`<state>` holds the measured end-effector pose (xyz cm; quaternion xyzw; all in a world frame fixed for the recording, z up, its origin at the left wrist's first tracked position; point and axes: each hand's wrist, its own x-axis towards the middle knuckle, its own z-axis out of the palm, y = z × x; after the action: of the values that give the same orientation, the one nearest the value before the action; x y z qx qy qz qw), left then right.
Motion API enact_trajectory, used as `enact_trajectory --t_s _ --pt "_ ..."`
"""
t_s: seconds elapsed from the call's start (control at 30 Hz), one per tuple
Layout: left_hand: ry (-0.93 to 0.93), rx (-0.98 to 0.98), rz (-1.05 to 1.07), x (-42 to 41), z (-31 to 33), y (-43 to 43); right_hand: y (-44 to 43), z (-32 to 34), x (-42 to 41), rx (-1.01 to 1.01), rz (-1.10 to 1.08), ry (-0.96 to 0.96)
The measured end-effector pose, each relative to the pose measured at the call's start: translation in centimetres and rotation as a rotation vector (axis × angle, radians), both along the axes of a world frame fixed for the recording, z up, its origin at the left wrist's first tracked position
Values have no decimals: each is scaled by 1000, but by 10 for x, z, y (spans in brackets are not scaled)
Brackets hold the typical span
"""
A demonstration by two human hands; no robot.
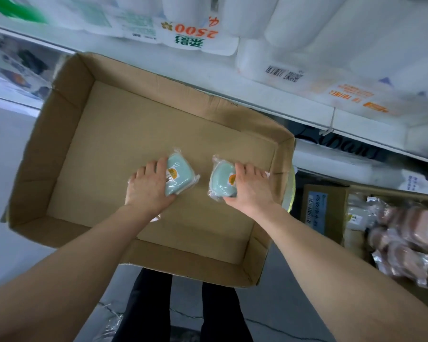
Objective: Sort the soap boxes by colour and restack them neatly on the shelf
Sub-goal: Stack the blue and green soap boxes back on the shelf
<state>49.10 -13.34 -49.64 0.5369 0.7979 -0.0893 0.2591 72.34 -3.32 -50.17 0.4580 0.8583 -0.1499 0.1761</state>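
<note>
Two pale green soap boxes in clear wrap lie inside a large open cardboard carton (pixel 67 134). My left hand (pixel 148 186) grips the left green soap box (pixel 181 174), fingers over its left side and thumb under its near edge. My right hand (pixel 250 188) grips the right green soap box (pixel 221 180) from its right side, thumb at the near corner. Both boxes carry an orange round sticker. Several pink soap boxes (pixel 403 240) in wrap lie piled in a second carton at the right.
White shelf edges (pixel 356 127) run across the top with packs of toilet paper (pixel 200 33) above. A smaller carton (pixel 324 213) with a label stands to the right of the big one. Grey floor and my dark trouser legs (pixel 148 304) show below.
</note>
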Motion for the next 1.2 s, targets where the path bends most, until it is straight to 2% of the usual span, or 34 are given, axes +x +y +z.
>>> enact_trajectory --t_s 0.23,0.53,0.93,1.1,1.2 --pt "-265 102 195 23 100 11 -5 104 27 39 -231 127" --pt "-336 383 31 22 240 43 6 252 32 270 -357 317" --pt "-245 748 -300 -14 408 120 47 425 6 628 -392 432" --pt "-218 908 -375 -36 470 141 55 487 0 819 -351 408" --pt "-157 979 -394 -49 504 157 69 523 -3 864 -334 421"
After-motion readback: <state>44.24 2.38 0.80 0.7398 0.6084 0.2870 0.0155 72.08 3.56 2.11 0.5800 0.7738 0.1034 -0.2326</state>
